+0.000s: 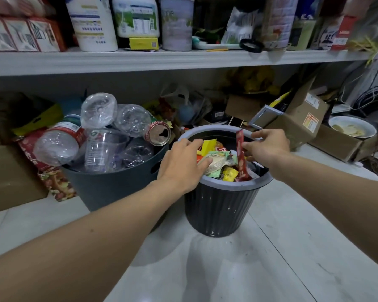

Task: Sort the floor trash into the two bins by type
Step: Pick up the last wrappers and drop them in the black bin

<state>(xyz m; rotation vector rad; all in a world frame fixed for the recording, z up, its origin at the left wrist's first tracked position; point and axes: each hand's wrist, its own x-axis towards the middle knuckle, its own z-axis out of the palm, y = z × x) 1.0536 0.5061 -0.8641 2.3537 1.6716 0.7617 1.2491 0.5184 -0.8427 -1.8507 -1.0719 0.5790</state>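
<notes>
Partly buried, the left hand (183, 162) lies on the wrappers (228, 173) heaped in the ribbed bin (223, 205) under both hands; its grip cannot be told. The right hand (266, 147) pinches one red wrapper (240, 149) upright. Left of the left hand, a second bin (109, 184) holds one can (159, 132) among overlapping bottles (98, 110).

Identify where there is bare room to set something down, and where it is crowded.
Bare: the floor in front of the ribbed bin and right of it to the cardboard box. Crowded: that bin, the bottle tub, under the shelf.
</notes>
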